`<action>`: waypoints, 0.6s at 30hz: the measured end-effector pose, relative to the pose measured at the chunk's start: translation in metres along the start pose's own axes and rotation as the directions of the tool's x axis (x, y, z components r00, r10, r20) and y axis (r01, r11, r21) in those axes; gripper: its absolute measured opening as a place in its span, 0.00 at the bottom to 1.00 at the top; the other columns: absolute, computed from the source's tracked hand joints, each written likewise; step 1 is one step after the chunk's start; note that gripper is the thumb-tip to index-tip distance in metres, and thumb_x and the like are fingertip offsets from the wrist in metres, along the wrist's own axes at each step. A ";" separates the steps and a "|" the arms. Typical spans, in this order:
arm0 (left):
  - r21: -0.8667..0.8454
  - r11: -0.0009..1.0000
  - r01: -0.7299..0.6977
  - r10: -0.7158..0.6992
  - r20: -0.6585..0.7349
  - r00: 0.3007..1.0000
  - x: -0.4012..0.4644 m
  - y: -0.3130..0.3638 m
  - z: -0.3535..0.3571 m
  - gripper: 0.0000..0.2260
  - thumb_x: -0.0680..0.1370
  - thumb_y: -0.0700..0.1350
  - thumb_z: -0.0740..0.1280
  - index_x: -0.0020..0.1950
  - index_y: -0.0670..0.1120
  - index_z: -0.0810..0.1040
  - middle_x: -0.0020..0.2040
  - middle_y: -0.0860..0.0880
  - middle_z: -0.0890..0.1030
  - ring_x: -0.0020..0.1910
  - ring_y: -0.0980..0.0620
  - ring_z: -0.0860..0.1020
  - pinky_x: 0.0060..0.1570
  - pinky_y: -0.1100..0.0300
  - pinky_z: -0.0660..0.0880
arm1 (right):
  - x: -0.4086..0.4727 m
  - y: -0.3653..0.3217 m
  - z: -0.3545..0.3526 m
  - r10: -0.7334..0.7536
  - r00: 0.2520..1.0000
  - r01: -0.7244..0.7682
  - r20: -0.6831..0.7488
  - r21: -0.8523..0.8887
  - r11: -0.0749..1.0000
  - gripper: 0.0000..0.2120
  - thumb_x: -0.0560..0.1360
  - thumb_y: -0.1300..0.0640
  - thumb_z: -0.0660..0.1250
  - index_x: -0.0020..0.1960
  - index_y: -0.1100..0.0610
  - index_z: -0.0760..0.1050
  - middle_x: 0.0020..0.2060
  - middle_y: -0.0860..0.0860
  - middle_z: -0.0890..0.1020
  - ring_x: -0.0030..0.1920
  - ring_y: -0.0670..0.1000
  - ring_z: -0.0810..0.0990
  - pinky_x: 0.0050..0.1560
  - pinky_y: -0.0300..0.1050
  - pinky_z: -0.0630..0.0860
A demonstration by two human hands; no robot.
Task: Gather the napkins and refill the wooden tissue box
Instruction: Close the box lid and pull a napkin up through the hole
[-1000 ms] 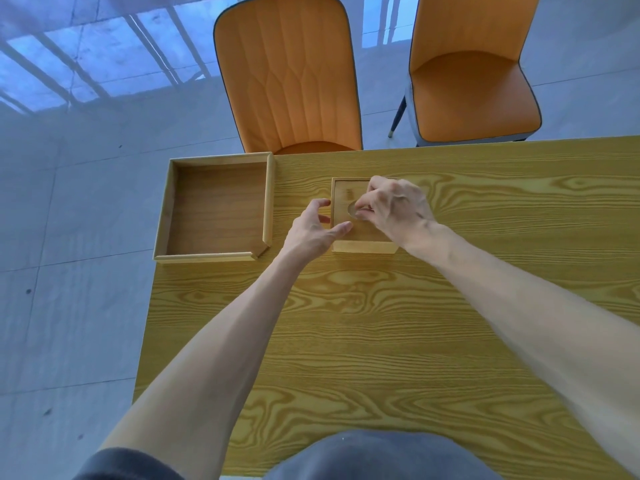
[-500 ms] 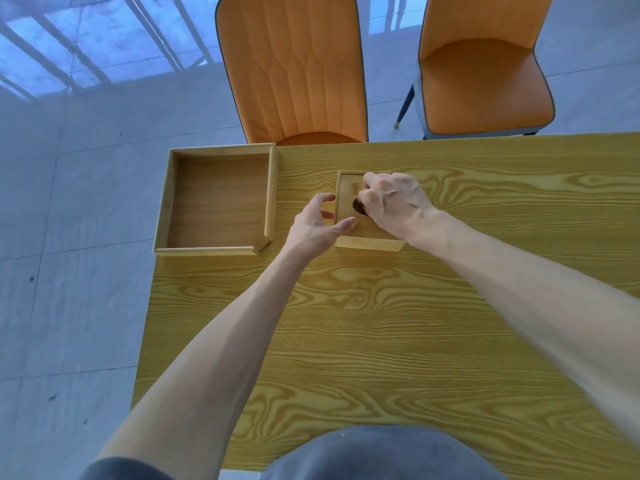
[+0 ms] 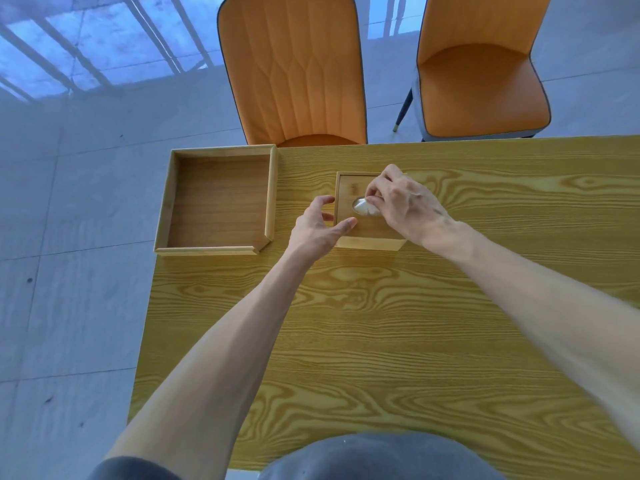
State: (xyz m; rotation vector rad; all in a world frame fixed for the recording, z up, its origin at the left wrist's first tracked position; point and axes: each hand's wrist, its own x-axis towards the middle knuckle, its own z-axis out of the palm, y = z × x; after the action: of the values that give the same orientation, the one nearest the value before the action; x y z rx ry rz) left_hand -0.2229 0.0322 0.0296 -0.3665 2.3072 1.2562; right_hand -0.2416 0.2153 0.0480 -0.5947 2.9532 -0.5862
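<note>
Head view shows the wooden tissue box [image 3: 360, 233] standing on the yellow table [image 3: 381, 323], near the far edge and a little left of the middle. Its flat lid has one oval opening, and a white napkin [image 3: 364, 207] sticks up through this opening. How many napkins are inside the box I cannot tell, because the lid covers them.

Over the lid is the right hand [image 3: 401, 206], palm down, with the fingers curled together. Its fingertips [image 3: 372, 199] pinch the top of the white napkin at the opening. Next to the left wall of the box is the left hand [image 3: 317, 225]. It is spread, not closed on anything: the thumb [image 3: 343, 226] lies on the near left corner of the lid, and the other fingers curve beside the left wall. If they touch the wall, I cannot tell. Both forearms are bare and reach forward from the bottom of the picture.

Left of the box, apart from it, lies one shallow wooden tray [image 3: 162, 216] at the far left corner of the table; part of it hangs over the table's left edge. Only its bare wooden bottom is seen inside.

Behind the table stand two orange chairs, a left chair [image 3: 294, 71] and a right chair [image 3: 481, 64], on a pale tiled floor [image 3: 69, 271].
</note>
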 end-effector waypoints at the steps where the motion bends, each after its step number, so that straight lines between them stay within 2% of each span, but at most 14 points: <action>1: -0.002 1.000 -0.001 0.001 0.000 1.000 0.000 -0.001 0.000 0.31 0.73 0.55 0.74 0.74 0.54 0.66 0.58 0.50 0.77 0.53 0.48 0.81 0.56 0.45 0.79 | -0.002 0.002 0.000 0.016 1.000 -0.016 -0.014 0.034 0.999 0.10 0.81 0.57 0.63 0.55 0.62 0.78 0.53 0.56 0.76 0.48 0.56 0.80 0.47 0.49 0.81; 5: -0.009 1.000 -0.002 0.002 0.000 1.000 0.000 -0.002 0.001 0.31 0.73 0.56 0.74 0.74 0.54 0.66 0.60 0.50 0.77 0.54 0.48 0.81 0.56 0.46 0.80 | -0.009 0.010 0.004 0.057 0.996 -0.048 -0.074 0.115 0.992 0.10 0.80 0.57 0.65 0.56 0.62 0.78 0.51 0.56 0.77 0.43 0.53 0.80 0.47 0.50 0.82; 8: -0.023 1.000 0.006 -0.006 0.001 1.000 0.001 -0.002 0.001 0.31 0.73 0.56 0.74 0.74 0.54 0.67 0.60 0.50 0.77 0.54 0.48 0.81 0.56 0.46 0.79 | -0.011 0.008 0.005 0.082 0.993 -0.068 -0.088 0.155 0.986 0.17 0.78 0.50 0.67 0.62 0.60 0.78 0.50 0.54 0.76 0.40 0.49 0.78 0.46 0.47 0.81; 10: -0.026 1.000 0.012 -0.012 0.004 1.000 0.002 -0.002 0.001 0.31 0.73 0.56 0.74 0.73 0.54 0.67 0.60 0.50 0.77 0.54 0.48 0.80 0.56 0.46 0.79 | -0.010 0.006 0.008 0.104 0.991 -0.092 -0.080 0.143 0.985 0.20 0.76 0.46 0.70 0.61 0.58 0.79 0.50 0.54 0.76 0.39 0.50 0.79 0.43 0.48 0.80; 14: -0.024 1.000 0.012 -0.012 -0.003 1.000 0.001 -0.003 0.003 0.31 0.73 0.56 0.74 0.73 0.54 0.67 0.57 0.51 0.77 0.54 0.48 0.80 0.56 0.46 0.79 | -0.008 0.002 0.017 0.149 0.980 -0.133 -0.135 0.120 0.984 0.12 0.76 0.52 0.71 0.54 0.58 0.83 0.49 0.56 0.78 0.41 0.53 0.80 0.42 0.49 0.81; 18: -0.030 0.999 0.014 -0.014 -0.003 1.000 0.000 -0.004 0.003 0.31 0.73 0.56 0.74 0.73 0.54 0.67 0.57 0.52 0.76 0.54 0.48 0.80 0.56 0.45 0.79 | -0.009 0.005 0.024 0.225 0.950 -0.161 -0.218 0.276 0.948 0.08 0.76 0.56 0.71 0.52 0.59 0.83 0.49 0.56 0.78 0.37 0.46 0.77 0.43 0.40 0.77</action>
State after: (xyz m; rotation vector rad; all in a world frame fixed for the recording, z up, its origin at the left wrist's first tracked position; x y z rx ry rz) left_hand -0.2206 0.0324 0.0256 -0.3943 2.2866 1.2862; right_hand -0.2314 0.2149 0.0237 -0.2139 3.0326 -1.0664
